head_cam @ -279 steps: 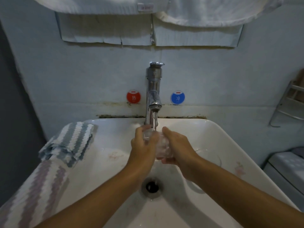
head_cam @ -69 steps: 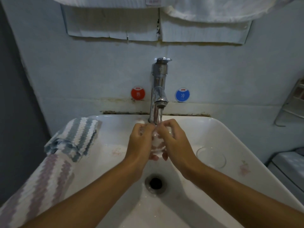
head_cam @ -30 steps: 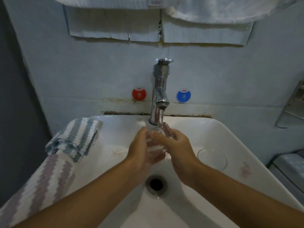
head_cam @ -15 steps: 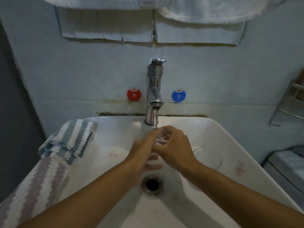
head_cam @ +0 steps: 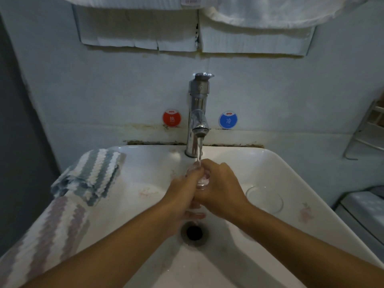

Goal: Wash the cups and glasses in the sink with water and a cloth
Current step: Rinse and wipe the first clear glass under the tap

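Observation:
A small clear glass [head_cam: 201, 180] sits between both hands under the running stream from the chrome tap [head_cam: 198, 113]. My right hand [head_cam: 221, 188] curls round the glass from the right. Pressed against its left side is my left hand [head_cam: 184, 191], whose fingers reach under the glass; its grip is partly hidden. Most of the glass is covered by the hands. A second clear glass [head_cam: 264, 197] lies in the white sink [head_cam: 276, 169] to the right. A striped cloth [head_cam: 91, 173] lies draped over the sink's left rim.
The drain [head_cam: 194, 231] lies just below my hands. Red and blue round stickers [head_cam: 171, 118] flank the tap on the wall. White towels [head_cam: 270, 9] hang above. A metal rack [head_cam: 365, 129] is mounted on the right wall, and a grey-white object [head_cam: 365, 206] stands beside the sink.
The hands have closed tighter round the glass and turned it under the stream; less of the glass shows than half a second ago. Water keeps running.

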Motion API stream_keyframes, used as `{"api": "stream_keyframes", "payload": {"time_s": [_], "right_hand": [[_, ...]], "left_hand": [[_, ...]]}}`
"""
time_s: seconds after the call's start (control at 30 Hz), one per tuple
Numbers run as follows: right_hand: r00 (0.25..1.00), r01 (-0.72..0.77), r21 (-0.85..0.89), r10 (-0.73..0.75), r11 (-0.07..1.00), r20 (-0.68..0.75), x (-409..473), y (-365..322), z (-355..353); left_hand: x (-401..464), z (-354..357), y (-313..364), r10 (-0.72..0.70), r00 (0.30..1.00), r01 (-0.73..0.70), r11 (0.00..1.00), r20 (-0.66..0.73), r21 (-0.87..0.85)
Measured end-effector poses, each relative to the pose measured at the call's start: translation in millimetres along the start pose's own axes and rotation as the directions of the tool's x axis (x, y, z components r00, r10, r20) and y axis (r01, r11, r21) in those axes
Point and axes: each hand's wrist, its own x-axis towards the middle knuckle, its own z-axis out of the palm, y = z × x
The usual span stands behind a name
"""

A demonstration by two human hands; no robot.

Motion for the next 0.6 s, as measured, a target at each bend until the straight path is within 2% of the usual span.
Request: {"api": "stream_keyframes", "payload": {"time_s": [0.07, 0.17, 0.33, 0.5, 0.6], "right_hand": [[0.998, -0.056, 0.063, 0.055, 0.996, 0.022, 0.8, 1.1, 0.6], [0.994, -0.113, 0.200, 0.109, 0.973, 0.030, 1.3, 3.9, 2.3], [0.995, -0.099, 0.448, 0.093, 0.888, 0.035, -1.6, 6.5, 1.0], [0.998, -0.056, 0.468, 0.034, 0.882, 0.055, -2.7, 5.0, 2.0], [0.998, -0.055, 0.399, 0.041, 0.915, 0.042, -0.6, 4.8, 4.6]], "left_hand": [[0.0, 2.0, -1.3, -0.043, 0.999, 0.042, 0.998, -0.017, -0.049], [-0.5, 0.3, -2.5, -0.078, 0.997, 0.082, 0.986, 0.028, -0.147], [3.4, -5.2, -2.9, -0.042, 0.992, 0.053, 0.995, 0.119, -0.085], [4.1, -6.9, -4.4, -0.010, 0.999, 0.012, 0.996, 0.032, -0.091], [2.2, -2.7, -2.8, 0.011, 0.999, -0.014, 0.998, -0.049, -0.059]]}}
